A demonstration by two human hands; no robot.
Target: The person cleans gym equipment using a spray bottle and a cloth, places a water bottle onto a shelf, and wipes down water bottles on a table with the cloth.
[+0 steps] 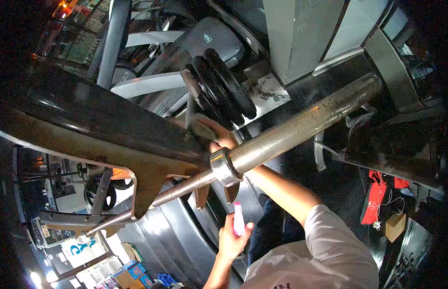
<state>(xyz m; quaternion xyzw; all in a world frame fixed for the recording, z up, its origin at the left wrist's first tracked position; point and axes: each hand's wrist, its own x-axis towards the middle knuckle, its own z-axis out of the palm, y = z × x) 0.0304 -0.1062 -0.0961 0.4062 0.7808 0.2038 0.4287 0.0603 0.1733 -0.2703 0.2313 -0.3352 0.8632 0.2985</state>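
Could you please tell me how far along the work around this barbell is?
Already in place, it seems: the barbell lies across the rack, its near sleeve bare of plates. In hand: the left hand holds a pink-and-white item; the right hand, blurred, is behind the bar. Left: probably something, with both hands engaged, though I can't tell what or how much.

Gym, by its equipment. Steel barbell (301, 123) ran from 2 o'clock to 8 o'clock across rack hooks (147, 185). Black weight plates (219, 89) sat at 12 o'clock; black machine pad (216, 41) lay beyond them, also 12 o'clock.
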